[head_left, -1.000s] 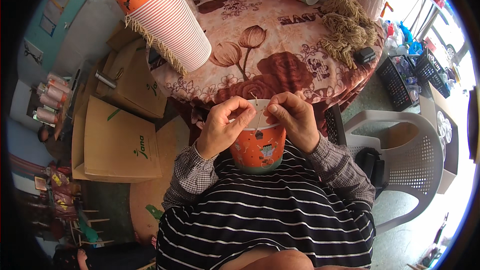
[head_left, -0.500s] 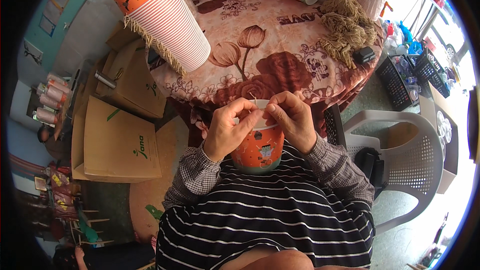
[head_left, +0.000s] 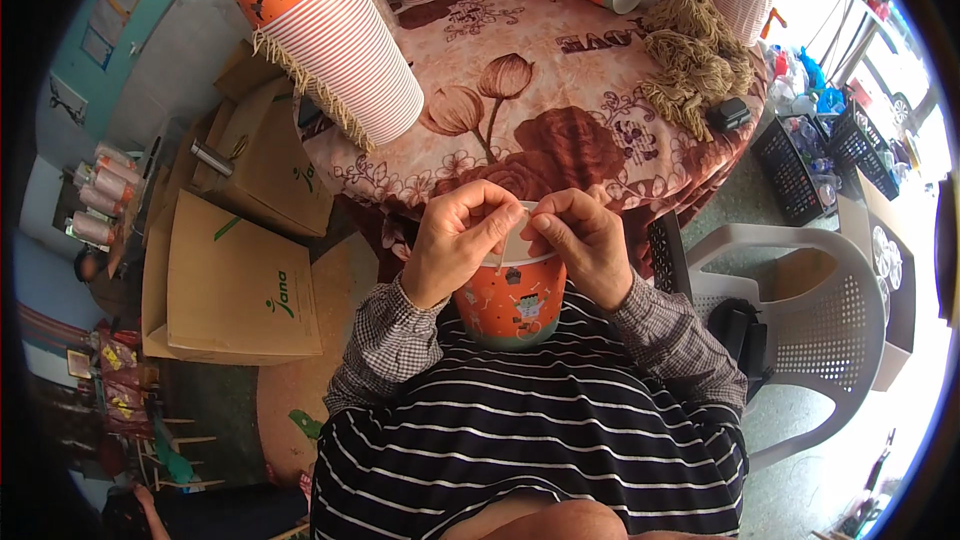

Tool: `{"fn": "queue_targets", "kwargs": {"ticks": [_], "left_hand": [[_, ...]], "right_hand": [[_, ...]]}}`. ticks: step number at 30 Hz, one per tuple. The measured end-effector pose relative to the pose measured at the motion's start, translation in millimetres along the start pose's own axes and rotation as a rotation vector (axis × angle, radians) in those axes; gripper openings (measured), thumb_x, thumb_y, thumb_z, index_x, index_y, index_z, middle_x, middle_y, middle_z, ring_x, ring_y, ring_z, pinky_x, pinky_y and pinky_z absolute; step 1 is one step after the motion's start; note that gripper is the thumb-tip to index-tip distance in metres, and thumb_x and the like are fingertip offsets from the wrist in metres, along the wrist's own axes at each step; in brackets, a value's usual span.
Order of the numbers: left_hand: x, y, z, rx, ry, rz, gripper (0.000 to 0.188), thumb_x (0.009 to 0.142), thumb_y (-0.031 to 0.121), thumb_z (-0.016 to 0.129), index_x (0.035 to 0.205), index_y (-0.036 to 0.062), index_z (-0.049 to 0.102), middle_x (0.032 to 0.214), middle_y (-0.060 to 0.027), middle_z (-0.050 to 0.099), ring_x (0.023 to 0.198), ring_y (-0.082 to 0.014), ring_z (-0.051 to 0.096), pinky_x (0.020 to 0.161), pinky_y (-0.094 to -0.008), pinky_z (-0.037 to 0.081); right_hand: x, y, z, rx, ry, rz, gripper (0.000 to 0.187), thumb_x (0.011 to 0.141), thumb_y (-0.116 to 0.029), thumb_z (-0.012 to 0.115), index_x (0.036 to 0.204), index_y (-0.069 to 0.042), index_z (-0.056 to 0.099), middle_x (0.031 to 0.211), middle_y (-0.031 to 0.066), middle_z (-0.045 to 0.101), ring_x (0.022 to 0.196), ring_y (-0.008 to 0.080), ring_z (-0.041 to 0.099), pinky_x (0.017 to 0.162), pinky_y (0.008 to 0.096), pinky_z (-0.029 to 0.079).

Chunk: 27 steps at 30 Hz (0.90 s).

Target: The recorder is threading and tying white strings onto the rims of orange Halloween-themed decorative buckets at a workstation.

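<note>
An orange paper bucket [head_left: 510,302] with a white inside, a green base and cartoon figures rests upright on my lap against a striped garment. Above its rim, my left hand [head_left: 465,245] pinches a thin beige cord [head_left: 500,262], with a short piece hanging by the bucket's wall. My right hand [head_left: 585,245] is closed in a pinch close beside it, fingertips at the cord too. The fingers hide most of the cord and part of the rim.
Ahead is a round table with a floral cloth [head_left: 450,60]. It bears a tall stack of buckets [head_left: 340,50], more stacks at the back, tangled beige cord [head_left: 690,60] and a small black object [head_left: 728,114]. Cardboard boxes [head_left: 240,280] stand left, a plastic chair [head_left: 825,330] right.
My hands have drawn slightly apart over the rim, the left moving a little left. The bucket has shifted slightly left, and a hanging piece of cord now shows below my left fingers.
</note>
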<state>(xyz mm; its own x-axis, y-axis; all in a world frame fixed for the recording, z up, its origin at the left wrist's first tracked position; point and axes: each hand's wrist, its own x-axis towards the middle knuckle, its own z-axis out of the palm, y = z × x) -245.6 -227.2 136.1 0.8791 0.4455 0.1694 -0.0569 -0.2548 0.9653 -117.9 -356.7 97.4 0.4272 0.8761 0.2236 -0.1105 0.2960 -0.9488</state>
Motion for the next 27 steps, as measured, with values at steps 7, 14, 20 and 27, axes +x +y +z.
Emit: {"fn": "queue_targets", "kwargs": {"ticks": [7, 14, 20, 27], "left_hand": [[-0.1, -2.2, 4.4, -0.038, 0.029, -0.038, 0.012, 0.091, 0.011, 0.061, 0.093, -0.0006, 0.062, 0.080, 0.0005, 0.063, 0.070, -0.0020, 0.056, 0.061, -0.0175, 0.046], [0.7, -6.7, 3.9, -0.033, 0.037, -0.025, 0.011, 0.090, 0.010, 0.063, 0.093, -0.0013, 0.062, 0.080, -0.0009, 0.064, 0.073, -0.0032, 0.057, 0.064, -0.0185, 0.047], [-2.1, -4.9, 1.8, -0.067, 0.017, -0.096, 0.014, 0.090, 0.011, 0.062, 0.095, -0.0018, 0.062, 0.077, -0.0010, 0.063, 0.071, -0.0043, 0.058, 0.062, -0.0186, 0.048], [-4.0, -2.3, -1.4, -0.160, -0.048, -0.084, 0.016, 0.093, 0.010, 0.056, 0.101, -0.0020, 0.062, 0.084, -0.0046, 0.064, 0.074, -0.0059, 0.058, 0.064, -0.0196, 0.047]], "right_hand": [[1.4, 2.8, -2.1, -0.040, -0.002, -0.029, 0.012, 0.096, -0.014, 0.053, 0.095, -0.002, 0.053, 0.081, 0.0028, 0.062, 0.071, 0.0076, 0.060, 0.064, 0.0201, 0.051], [4.5, 18.2, -6.1, -0.081, 0.018, -0.166, 0.011, 0.092, -0.012, 0.059, 0.095, -0.002, 0.055, 0.098, 0.0052, 0.060, 0.074, 0.0078, 0.060, 0.064, 0.0210, 0.051], [4.2, 10.2, -1.6, -0.169, 0.032, -0.264, 0.015, 0.091, -0.006, 0.059, 0.105, -0.001, 0.057, 0.099, 0.0045, 0.058, 0.074, 0.0081, 0.060, 0.069, 0.0198, 0.049], [3.4, 10.2, -2.8, -0.118, -0.019, -0.149, 0.018, 0.094, -0.006, 0.054, 0.111, 0.000, 0.057, 0.090, 0.0028, 0.062, 0.070, 0.0064, 0.062, 0.069, 0.0188, 0.048]]}}
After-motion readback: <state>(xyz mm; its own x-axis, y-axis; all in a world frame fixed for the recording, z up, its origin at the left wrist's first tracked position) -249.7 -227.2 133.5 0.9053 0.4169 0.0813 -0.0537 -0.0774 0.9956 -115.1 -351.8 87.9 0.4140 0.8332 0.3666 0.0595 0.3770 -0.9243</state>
